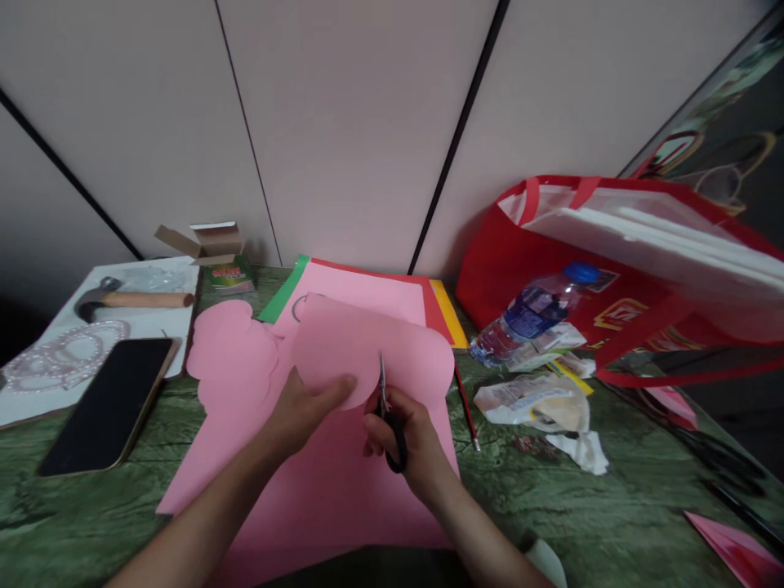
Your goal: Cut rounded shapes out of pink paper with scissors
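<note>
My right hand [407,437] grips black-handled scissors [395,441], their blades pointing away from me and lying across the edge of a pink paper sheet [404,339]. Pinched between the thumb and fingers of my left hand [309,408] is the same sheet, just left of the blades; those fingers are partly hidden beneath it. The held sheet has a rounded right end. Under my hands lies a larger pink sheet [367,498]. To the left rests a pink cutout [233,351] with a scalloped edge.
Left are a hammer [147,300], a bead string [73,355], a phone [113,404] and a small open box [226,273]. On the right lie a pencil [466,408], a water bottle [532,314], a plastic wrapper [532,400] and a red bag [502,253]. A wall stands behind.
</note>
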Demonstrator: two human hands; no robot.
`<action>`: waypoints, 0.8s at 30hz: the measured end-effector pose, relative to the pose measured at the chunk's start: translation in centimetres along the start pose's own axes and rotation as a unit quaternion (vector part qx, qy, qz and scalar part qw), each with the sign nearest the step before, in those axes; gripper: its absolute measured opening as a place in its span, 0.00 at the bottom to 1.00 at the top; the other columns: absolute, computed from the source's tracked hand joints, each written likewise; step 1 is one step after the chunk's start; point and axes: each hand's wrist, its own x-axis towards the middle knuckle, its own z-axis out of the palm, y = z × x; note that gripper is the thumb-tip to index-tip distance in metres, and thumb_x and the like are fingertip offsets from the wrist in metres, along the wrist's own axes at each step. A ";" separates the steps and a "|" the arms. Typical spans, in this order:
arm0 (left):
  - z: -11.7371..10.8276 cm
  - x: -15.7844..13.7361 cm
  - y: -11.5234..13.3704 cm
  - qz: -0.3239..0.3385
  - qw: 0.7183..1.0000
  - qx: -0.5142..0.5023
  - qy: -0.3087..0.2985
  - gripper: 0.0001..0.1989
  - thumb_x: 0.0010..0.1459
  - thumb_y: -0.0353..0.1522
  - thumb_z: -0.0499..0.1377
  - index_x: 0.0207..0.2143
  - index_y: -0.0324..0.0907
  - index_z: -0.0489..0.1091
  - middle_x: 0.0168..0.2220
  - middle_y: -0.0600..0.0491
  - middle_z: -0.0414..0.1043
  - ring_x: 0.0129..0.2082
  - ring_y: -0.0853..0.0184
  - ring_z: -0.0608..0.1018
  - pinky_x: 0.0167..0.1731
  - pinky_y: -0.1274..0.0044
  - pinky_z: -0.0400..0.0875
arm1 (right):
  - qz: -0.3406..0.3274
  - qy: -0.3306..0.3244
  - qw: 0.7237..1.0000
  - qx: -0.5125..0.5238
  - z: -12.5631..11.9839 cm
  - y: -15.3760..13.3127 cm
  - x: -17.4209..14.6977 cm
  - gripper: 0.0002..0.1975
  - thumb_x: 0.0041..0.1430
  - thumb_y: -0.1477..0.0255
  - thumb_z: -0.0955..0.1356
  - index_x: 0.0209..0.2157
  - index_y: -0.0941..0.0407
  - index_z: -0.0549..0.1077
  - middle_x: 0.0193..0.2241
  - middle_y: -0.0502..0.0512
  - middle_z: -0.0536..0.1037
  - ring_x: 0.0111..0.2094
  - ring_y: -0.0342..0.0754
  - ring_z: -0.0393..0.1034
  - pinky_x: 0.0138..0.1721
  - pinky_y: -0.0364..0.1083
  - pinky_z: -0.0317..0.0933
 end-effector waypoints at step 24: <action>1.8 -1.4 -0.3 -0.040 0.995 0.041 0.076 0.11 0.48 0.39 0.58 0.22 0.41 0.66 0.17 0.56 0.68 0.18 0.66 0.72 0.17 0.76 0.67 | -0.004 -0.005 1.000 0.028 1.2 0.5 -0.5 0.14 0.47 0.62 0.70 0.27 0.57 0.65 0.17 0.43 0.66 0.17 0.40 0.63 0.22 0.43 0.62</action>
